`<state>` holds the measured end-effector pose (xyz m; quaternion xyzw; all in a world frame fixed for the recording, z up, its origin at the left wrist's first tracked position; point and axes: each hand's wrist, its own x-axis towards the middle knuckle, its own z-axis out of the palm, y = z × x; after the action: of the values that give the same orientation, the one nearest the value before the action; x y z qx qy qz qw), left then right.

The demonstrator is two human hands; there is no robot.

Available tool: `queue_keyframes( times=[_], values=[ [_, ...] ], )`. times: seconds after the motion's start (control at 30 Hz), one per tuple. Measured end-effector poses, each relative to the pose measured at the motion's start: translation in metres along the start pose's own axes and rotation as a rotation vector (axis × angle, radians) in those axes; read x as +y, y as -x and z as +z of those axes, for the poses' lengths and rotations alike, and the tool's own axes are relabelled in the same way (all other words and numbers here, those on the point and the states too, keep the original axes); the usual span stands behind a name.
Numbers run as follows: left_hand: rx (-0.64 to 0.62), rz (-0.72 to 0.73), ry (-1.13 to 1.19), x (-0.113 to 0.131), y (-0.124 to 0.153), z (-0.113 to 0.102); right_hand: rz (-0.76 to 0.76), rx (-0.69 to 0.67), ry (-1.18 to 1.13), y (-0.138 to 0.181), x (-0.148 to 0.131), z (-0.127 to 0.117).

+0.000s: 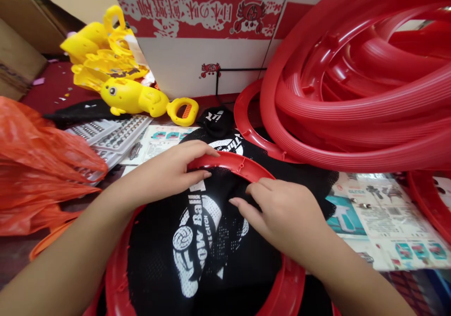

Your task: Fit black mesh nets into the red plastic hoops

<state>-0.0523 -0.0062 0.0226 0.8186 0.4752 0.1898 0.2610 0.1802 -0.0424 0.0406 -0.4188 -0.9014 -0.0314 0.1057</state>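
A red plastic ring (243,164) lies in front of me, with a black mesh cloth (158,259) printed in white spread across it. My left hand (176,170) grips the ring's far rim, fingers over the outside and thumb on the inner side. At the rim's upper right, my right hand (282,208) is curled over ring and cloth. Its thumb and index fingertip sit close together at the cloth's edge; the other fingertips are partly hidden. More black cloth (303,175) lies under and beyond the ring.
Stacked red rings (282,142) rise at the right. Yellow plastic animal-shaped toys (137,97) lie at the back left, near clear trays of small metal parts (121,135). An orange plastic bag (38,165) is at the left. White cartons (183,57) stand behind printed cardboard (380,217).
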Motion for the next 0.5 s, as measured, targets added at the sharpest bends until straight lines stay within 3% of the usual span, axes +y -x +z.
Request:
queue_keyframes(
  times=[0.23,0.5],
  values=[
    [0.107,-0.091,-0.019,0.0,-0.002,0.004,-0.011,-0.03,0.175,-0.001,-0.009,0.009],
    [-0.059,-0.137,-0.142,-0.002,0.012,-0.008,-0.116,0.0,0.002,0.001,-0.013,0.018]
  ],
)
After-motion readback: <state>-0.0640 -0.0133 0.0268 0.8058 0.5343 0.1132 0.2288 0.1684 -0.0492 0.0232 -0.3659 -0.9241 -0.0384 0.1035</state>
